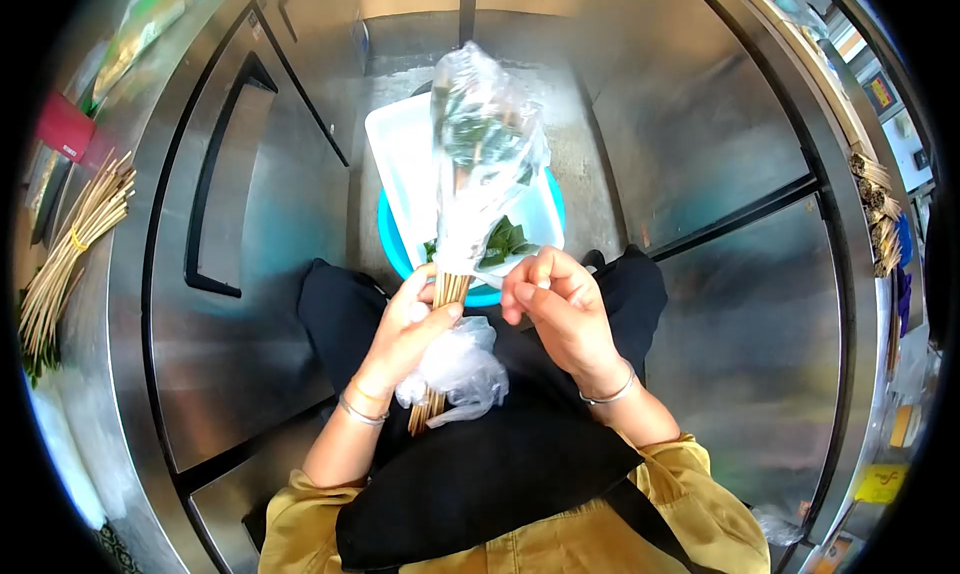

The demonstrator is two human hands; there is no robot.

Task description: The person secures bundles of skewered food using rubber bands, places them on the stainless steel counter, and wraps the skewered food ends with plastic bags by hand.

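My left hand (415, 319) is closed around a bundle of thin wooden skewers (453, 290). A clear plastic bag (480, 189) covers the bundle's upper end, where green leaves show blurred through the film. Below the grip, the lower sticks pass by a crumpled clear plastic bag (465, 369) at my lap. My right hand (562, 309) is just right of the bundle, apart from the sticks, with its fingers curled and the thumb pressed in. Anything pinched there is too small to make out. Behind the bag, a white tray (397, 139) holds some green leaves (507, 241).
The tray rests over a blue basin (392, 229) on the floor between my knees. Steel cabinet doors (245, 254) stand close on both sides. A banded bundle of sticks (75, 244) lies on the left counter, and more stick bundles (878, 214) on the right one.
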